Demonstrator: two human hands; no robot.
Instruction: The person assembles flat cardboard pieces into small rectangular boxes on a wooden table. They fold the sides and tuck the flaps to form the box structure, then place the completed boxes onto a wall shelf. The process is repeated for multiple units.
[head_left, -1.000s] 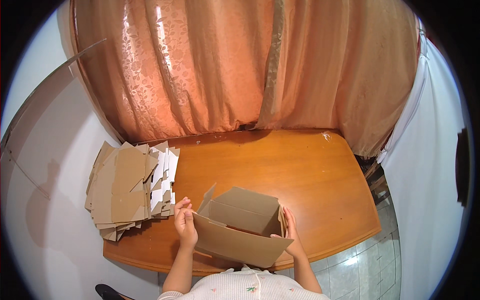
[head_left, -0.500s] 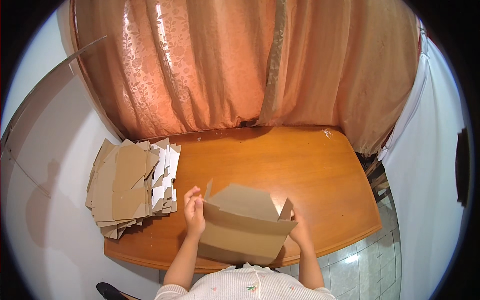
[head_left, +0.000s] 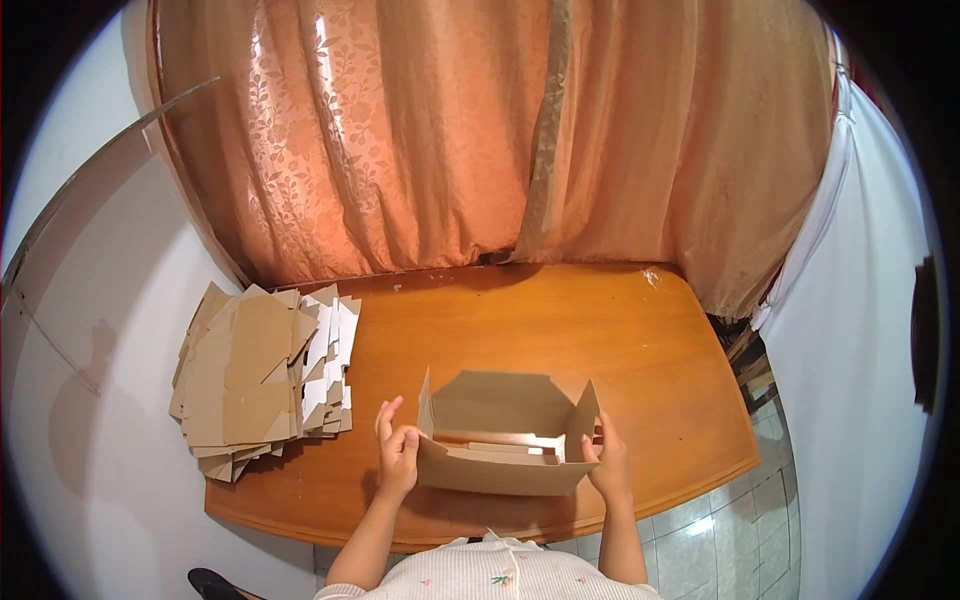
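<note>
A brown cardboard box (head_left: 500,476) stands partly folded in front of me at the near side of the table. Its end flaps and far panel rise upright, and the top gapes, with a pale inner face and folded edges inside. My left hand (head_left: 398,460) grips the left end, thumb at the near corner and the other fingers partly raised. At the right end, my right hand (head_left: 608,462) pinches the wall, its thumb on the near corner and fingers behind the flap.
A pile of flattened cardboard pieces (head_left: 250,375), brown with white ones at its right edge, lies on the left of the wooden table (head_left: 660,390). Orange curtains (head_left: 420,130) hang behind, and a white cloth (head_left: 850,300) hangs at the right.
The box has tipped from tilted toward me to nearly level, so its inside now shows. Both hands have stayed at its ends, moving slightly with it.
</note>
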